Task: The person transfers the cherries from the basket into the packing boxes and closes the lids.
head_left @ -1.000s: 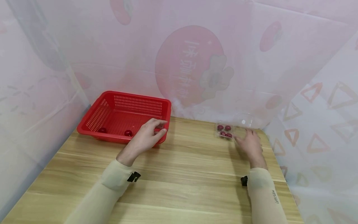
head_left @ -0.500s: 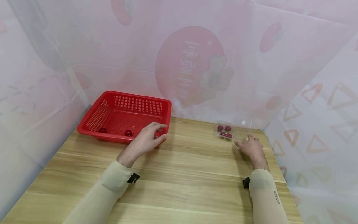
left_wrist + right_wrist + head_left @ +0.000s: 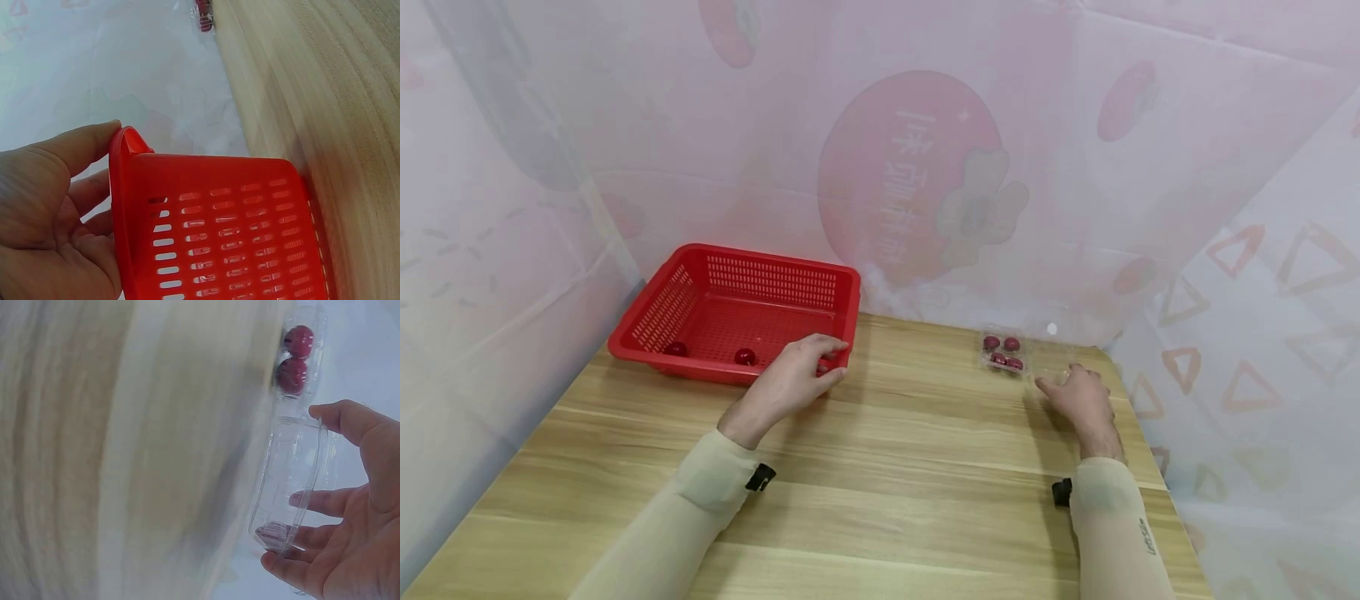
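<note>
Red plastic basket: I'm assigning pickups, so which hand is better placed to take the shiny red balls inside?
Likely the left hand: it is at the rim of the red plastic basket, close to two shiny red balls inside. The right hand is across the wooden table, holding a clear plastic container.

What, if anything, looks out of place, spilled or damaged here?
Nothing stands out: the red basket sits upright with two red balls inside, and four others lie grouped in a clear container. No spill or breakage shows.
</note>
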`<move>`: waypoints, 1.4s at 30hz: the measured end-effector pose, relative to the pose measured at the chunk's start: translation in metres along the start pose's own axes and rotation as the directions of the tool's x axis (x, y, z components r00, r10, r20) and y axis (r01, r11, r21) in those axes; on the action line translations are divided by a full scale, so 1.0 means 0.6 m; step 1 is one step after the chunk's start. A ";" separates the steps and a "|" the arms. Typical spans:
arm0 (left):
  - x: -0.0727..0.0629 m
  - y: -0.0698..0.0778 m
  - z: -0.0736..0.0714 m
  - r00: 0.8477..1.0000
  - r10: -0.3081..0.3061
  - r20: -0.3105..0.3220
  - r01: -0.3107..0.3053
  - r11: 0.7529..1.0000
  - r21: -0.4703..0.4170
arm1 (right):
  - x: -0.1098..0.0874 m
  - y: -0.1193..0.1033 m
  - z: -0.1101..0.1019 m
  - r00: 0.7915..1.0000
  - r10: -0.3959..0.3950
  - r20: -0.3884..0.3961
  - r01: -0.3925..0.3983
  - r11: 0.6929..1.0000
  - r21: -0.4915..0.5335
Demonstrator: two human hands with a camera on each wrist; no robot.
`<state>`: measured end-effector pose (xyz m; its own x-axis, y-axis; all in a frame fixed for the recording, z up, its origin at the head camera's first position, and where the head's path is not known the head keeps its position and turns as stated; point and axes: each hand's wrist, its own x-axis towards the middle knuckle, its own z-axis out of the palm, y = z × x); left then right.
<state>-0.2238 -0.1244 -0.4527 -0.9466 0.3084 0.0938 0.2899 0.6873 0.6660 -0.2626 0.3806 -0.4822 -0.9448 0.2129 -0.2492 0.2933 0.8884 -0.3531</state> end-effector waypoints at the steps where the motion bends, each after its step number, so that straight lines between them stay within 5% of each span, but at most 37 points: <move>1: 0.001 0.000 0.000 1.000 0.001 0.000 -0.001 1.000 -0.001 | -0.002 0.000 -0.001 1.000 -0.004 -0.004 0.004 1.000 -0.001; 14: 0.005 0.000 -0.001 1.000 0.019 -0.006 -0.019 1.000 0.011 | -0.039 -0.057 -0.016 0.989 -0.105 -0.106 0.106 0.994 0.011; 24: 0.006 0.000 -0.001 1.000 0.021 -0.002 -0.021 1.000 0.010 | -0.070 -0.136 0.005 0.945 -0.255 -0.205 0.250 0.967 -0.049; 36: 0.006 -0.002 0.001 1.000 0.014 -0.009 -0.014 1.000 0.004 | -0.076 -0.214 0.062 0.921 -0.341 -0.187 0.336 0.940 -0.057; 42: 0.006 -0.002 0.000 1.000 0.019 -0.014 -0.019 1.000 0.003 | -0.080 -0.243 0.091 0.935 -0.326 -0.140 0.320 0.945 -0.063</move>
<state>-0.2276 -0.1239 -0.4533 -0.9427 0.3125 0.1172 0.3088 0.6834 0.6616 -0.2523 0.2186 -0.4678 -0.9994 -0.0340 0.0081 -0.0346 0.9336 -0.3566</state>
